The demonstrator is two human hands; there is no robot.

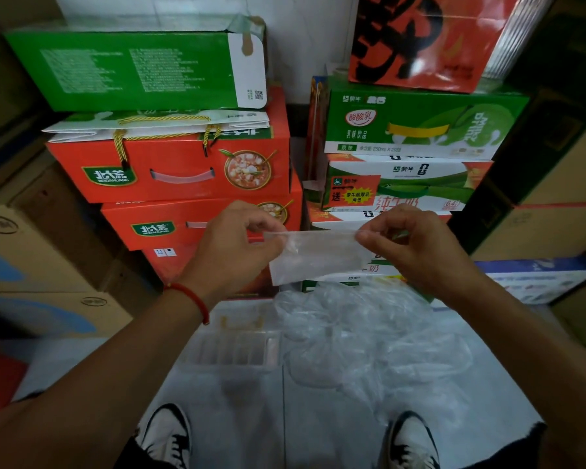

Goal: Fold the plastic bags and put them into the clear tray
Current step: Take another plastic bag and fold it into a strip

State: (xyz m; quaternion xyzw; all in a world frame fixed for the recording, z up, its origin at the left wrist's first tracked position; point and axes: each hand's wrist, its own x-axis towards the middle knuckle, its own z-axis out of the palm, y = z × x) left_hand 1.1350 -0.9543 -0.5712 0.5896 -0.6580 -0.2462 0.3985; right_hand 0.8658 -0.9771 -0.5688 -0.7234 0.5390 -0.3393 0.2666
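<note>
A small folded clear plastic bag [315, 257] hangs in the air between my hands, stretched flat. My left hand [237, 247] pinches its upper left corner. My right hand [416, 245] pinches its upper right corner. Below them, on the pale floor, lies a loose heap of crumpled clear plastic bags [362, 333]. The clear tray [230, 350] sits on the floor to the left of the heap, under my left forearm; what it holds is too faint to tell.
Stacked red gift cartons [170, 170] and green milk cartons [413, 130] stand close in front. Brown cardboard boxes [31, 258] line the left, more boxes the right. My two shoes [168, 434] are at the bottom edge.
</note>
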